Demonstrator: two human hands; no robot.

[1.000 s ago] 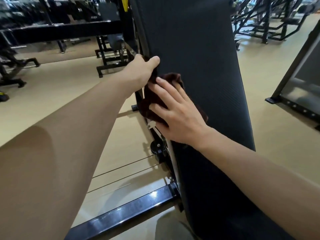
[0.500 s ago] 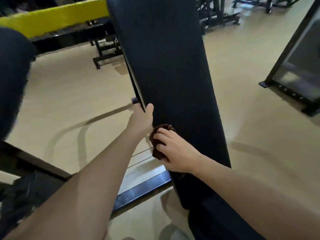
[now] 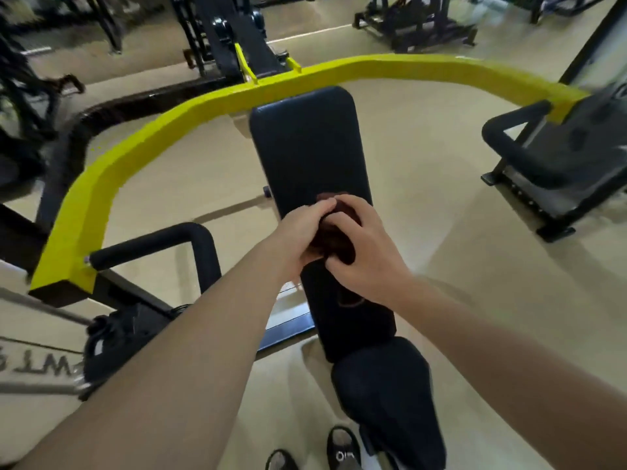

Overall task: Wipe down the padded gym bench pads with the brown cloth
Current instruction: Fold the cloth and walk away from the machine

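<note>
Nearest the camera, at the bottom edge, two dark shoes [image 3: 342, 449] stand on the pale floor [image 3: 441, 205] beside the black seat pad [image 3: 386, 391]. Just beyond the seat pad rises the long black back pad [image 3: 305, 147], its near end meeting the seat pad. Both bare forearms reach forward over these pads and meet about halfway up the back pad. Between the hands lies the brown cloth [image 3: 334, 242], bunched into a wad and resting against the pad surface. From the left side the left hand [image 3: 300, 232] grasps the cloth with curled fingers, its thumb laid over the top of the wad. From the other side the right hand [image 3: 368, 252] clasps the same cloth, fingers bent round it. Left of the pads, a black padded handle [image 3: 163, 242] sticks out from a yellow frame bar [image 3: 101, 184], which curves behind the top of the back pad and across to the right. Farther off, on the right, stands a grey bench [image 3: 570, 144], and black gym machines [image 3: 417, 22] line the far floor.
</note>
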